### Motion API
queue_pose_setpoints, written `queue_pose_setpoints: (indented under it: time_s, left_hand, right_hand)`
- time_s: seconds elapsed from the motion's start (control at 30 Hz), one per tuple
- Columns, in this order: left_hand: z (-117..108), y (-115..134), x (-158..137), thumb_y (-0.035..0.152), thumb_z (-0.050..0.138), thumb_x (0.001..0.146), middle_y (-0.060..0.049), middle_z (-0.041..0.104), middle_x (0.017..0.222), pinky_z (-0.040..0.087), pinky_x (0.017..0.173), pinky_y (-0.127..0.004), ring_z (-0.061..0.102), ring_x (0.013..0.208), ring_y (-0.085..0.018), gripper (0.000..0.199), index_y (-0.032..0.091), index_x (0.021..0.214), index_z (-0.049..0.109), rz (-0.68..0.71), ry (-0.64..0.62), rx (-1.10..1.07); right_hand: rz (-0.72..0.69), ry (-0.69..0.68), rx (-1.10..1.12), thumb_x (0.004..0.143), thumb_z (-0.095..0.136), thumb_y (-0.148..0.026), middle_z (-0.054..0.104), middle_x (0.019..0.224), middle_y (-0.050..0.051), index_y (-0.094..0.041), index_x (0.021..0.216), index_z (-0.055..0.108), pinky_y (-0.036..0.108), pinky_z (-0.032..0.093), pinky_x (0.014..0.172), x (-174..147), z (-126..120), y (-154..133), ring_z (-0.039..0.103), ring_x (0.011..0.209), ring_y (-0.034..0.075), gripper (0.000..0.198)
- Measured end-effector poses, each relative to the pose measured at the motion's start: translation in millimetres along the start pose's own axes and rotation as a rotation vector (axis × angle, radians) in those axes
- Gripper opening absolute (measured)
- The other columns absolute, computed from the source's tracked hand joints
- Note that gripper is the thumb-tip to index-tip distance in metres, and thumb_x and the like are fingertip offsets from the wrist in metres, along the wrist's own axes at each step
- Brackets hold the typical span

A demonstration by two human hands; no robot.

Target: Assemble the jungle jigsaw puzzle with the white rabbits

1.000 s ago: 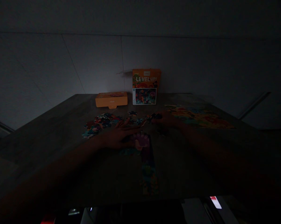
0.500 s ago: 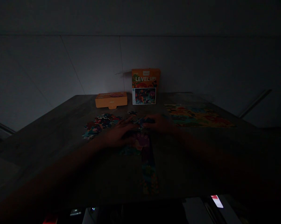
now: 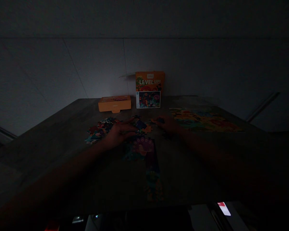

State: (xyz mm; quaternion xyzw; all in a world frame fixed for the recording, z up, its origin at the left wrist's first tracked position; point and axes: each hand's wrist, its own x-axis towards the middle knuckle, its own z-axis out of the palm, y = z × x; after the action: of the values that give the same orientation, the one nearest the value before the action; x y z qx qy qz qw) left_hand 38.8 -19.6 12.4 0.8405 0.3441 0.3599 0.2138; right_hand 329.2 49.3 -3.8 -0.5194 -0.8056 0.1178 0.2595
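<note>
In the dim light a partly joined jigsaw puzzle [image 3: 143, 147] lies on the table, with a purple creature at its top and a strip running toward me. Just beyond it are loose puzzle pieces [image 3: 142, 125], some blue and orange. My left hand [image 3: 117, 134] reaches over the left side of these pieces, fingers stretched and apart, with nothing visible in its grasp. To their right, my right hand [image 3: 168, 125] has its fingers closed around what looks like a dark puzzle piece [image 3: 161, 120]. Darkness blurs the fingertips.
A heap of puzzle pieces [image 3: 100, 128] lies left of my left hand. Behind stand an orange flat box [image 3: 115, 104] and an upright "LEVEL UP!" box [image 3: 150, 81] with a picture card [image 3: 148, 99] in front. A finished puzzle [image 3: 207, 121] lies right on the table [image 3: 62, 128].
My hands have moved apart: the left drew back a little to the left, the right shifted right. The purple creature and loose pieces between them are more exposed.
</note>
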Motion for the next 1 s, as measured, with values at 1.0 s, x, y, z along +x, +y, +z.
queue_pose_setpoints:
  time_s: [1.0]
  left_hand:
    - [-3.4, -5.0, 2.7, 0.054, 0.066, 0.082, -0.006, 0.071, 0.119, 0.048, 0.102, -0.041, 0.062, 0.114, -0.027, 0.039, 0.023, 0.103, 0.077, -0.166, 0.246, -0.086]
  right_hand:
    - [0.141, 0.164, -0.356, 0.085, 0.053, -0.024, 0.072, 0.111, 0.011, -0.017, 0.113, 0.073, 0.039, 0.047, 0.089, 4.9, -36.3, 14.8, 0.064, 0.102, 0.031, 0.036]
